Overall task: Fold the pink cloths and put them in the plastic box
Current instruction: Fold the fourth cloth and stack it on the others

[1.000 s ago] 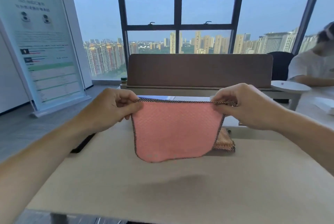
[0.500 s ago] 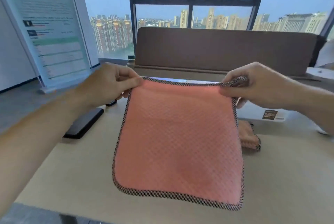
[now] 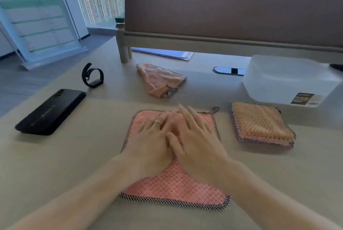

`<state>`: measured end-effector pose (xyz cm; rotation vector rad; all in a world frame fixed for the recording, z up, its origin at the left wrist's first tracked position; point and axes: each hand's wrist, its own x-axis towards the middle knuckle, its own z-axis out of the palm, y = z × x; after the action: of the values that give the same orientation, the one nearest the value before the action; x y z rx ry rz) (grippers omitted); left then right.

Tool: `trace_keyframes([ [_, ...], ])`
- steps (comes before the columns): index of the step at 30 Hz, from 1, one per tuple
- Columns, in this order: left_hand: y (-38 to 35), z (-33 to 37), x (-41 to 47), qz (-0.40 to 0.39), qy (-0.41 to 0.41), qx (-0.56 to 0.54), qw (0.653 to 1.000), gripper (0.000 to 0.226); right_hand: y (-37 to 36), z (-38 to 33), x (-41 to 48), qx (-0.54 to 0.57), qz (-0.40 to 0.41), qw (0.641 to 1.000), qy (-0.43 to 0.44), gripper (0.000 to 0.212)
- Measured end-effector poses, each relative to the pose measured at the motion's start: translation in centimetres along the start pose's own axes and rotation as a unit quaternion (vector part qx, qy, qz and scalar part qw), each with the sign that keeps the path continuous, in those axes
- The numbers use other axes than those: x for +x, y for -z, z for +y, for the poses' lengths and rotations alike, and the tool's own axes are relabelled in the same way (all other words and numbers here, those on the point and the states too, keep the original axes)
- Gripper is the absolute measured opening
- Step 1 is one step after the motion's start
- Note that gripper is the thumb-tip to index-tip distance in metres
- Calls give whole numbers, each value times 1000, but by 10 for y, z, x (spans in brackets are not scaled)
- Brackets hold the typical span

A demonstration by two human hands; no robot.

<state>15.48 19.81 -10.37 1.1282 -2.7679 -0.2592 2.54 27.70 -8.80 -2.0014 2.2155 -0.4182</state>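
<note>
Pink cloth spread flat on the beige table, dark checked trim round its edge, small hanging loop at the far right corner. Left hand and right hand both laid palm down on the cloth's middle, fingers stretched and flat, nothing pinched or gripped; right hand's fingers partly over the left's. Ring on a left-hand finger.

To the right of the spread cloth, apart from it, a folded cloth lay as a neat square on the table, more orange-pink in tone. Just beyond that, the clear plastic box, with a dark label on its near wall; could not tell whether anything lay inside. A third cloth, crumpled cloth, lay bunched farther back near the table's centre, well apart from the hands.

At left, a black phone lay flat, with a black wristwatch standing on its strap just behind it. Papers tucked under the brown desk divider at the back. White sign board leaned at far left, city towers visible through the window beside it.
</note>
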Motion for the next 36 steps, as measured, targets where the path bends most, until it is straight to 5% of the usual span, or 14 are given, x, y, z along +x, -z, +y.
trace_keyframes([
  [8, -6, -39, 4, -45, 14, 26, 999, 66, -10, 35, -15, -71, -79, 992, -63, 84],
  [11, 11, -60, -10, 21, -12, -21, 999, 65, -1, 45, -28, -16, -33, 998, -53, 85],
  [14, 44, -63, -50, 103, -87, -118, 984, 43, 22, 56, -60, 36, 65, 997, 24, 72],
  [19, 58, -64, -105, -22, -161, -119, 980, 18, 37, 61, -112, 17, -10, 983, 182, 32],
  [23, 46, -70, -112, -1, -178, -128, 976, 6, 34, 59, -116, -30, -4, 975, 219, 11],
  [26, 40, -74, -113, 21, -206, -53, 977, 8, 30, 58, -114, -102, 11, 965, 243, 22],
  [29, 41, -77, -109, 22, -194, -9, 981, 15, 33, 59, -111, -94, 18, 971, 221, 24],
  [33, 62, -73, -93, 32, -134, -58, 989, 52, 51, 58, -95, 73, 61, 987, 127, 10],
  [36, 85, -63, -69, 74, -115, -158, 978, 33, 68, 59, -68, 146, 126, 980, 44, 14],
])
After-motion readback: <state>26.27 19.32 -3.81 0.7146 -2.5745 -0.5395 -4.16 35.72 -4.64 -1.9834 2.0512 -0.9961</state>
